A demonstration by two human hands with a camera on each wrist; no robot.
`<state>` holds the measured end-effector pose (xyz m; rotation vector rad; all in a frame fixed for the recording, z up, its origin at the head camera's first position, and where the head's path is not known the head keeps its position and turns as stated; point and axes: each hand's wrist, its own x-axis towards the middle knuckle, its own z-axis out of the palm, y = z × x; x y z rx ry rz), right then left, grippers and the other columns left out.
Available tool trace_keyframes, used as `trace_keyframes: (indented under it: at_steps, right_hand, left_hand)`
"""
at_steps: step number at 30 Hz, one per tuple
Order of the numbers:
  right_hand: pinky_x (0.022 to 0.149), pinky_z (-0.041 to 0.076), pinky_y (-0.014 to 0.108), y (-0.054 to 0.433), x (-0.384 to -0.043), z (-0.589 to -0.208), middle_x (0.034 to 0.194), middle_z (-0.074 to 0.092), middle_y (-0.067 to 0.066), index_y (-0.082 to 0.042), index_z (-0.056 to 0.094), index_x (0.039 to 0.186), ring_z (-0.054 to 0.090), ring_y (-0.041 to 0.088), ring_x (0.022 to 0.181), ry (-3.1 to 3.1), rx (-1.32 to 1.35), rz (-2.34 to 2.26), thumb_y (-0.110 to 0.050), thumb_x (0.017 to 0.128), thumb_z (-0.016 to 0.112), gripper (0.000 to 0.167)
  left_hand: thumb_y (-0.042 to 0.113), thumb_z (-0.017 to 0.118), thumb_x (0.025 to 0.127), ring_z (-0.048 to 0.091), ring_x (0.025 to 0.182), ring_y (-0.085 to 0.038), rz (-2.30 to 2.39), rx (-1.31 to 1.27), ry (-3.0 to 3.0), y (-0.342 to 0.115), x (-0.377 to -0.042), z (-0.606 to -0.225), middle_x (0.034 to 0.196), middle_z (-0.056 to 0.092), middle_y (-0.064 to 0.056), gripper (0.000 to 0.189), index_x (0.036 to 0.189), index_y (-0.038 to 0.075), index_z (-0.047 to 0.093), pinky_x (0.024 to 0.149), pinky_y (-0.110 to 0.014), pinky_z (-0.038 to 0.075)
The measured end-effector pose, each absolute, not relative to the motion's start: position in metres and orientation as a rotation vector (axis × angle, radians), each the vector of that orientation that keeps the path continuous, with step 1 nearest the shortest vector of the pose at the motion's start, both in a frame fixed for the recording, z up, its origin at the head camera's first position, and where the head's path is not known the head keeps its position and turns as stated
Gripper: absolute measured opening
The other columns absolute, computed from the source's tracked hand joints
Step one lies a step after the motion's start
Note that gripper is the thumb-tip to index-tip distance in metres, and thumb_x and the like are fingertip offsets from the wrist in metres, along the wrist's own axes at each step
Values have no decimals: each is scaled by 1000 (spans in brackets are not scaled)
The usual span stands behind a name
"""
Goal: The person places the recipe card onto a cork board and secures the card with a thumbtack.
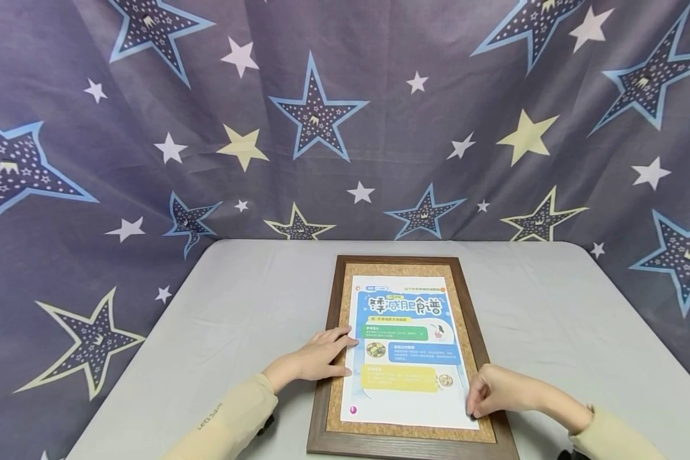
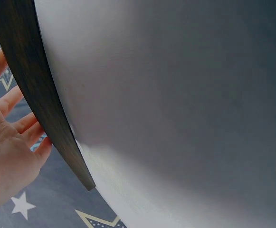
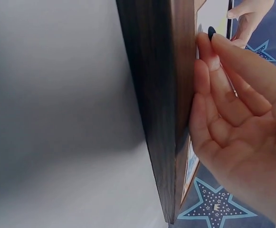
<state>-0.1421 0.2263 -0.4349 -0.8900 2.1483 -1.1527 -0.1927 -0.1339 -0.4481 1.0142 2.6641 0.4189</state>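
Note:
A printed poster [image 1: 405, 402] lies on a cork board [image 1: 336, 383] with a dark wooden frame [image 1: 476, 332]. At the poster's lower right corner my right hand [image 1: 491, 391] pinches a small black pushpin [image 3: 212, 33] between thumb and forefinger. My left hand [image 1: 317, 358] lies across the frame's left side, its extended fingers touching the poster's left edge. A magenta pushpin [image 1: 353, 410] sits at the lower left corner. An orange round spot [image 1: 443, 290] shows near the top right; whether it is a pin is too small to tell.
The board lies on a table with a light grey cloth [image 1: 253, 300], near its front edge. Behind and beside the table hangs a dark curtain [image 1: 333, 185] printed with stars. Sleeves cover both forearms.

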Motion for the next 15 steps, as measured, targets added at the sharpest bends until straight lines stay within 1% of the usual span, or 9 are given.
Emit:
trace_keyframes:
  at_steps: [7, 15]
  right_hand:
    - [48, 46, 18, 225, -143, -436, 65, 64, 0, -1, 68, 69, 49, -5, 56, 2131, -937, -1135, 4, 71, 66, 5]
    - [46, 43, 16, 223, -144, -435, 61, 63, -1, 0, 68, 68, 46, -5, 52, 2145, -920, -1093, 5, 69, 65, 6]
  left_hand:
    - [37, 55, 86, 22, 130, -29, 417, 1023, 2665, -134, -193, -448, 142, 23, -15, 53, 131, 11, 41, 103, -47, 19]
    - [37, 55, 86, 22, 130, -30, 421, 1034, 2664, -134, -193, -448, 142, 23, -15, 53, 130, 11, 41, 102, -47, 20]
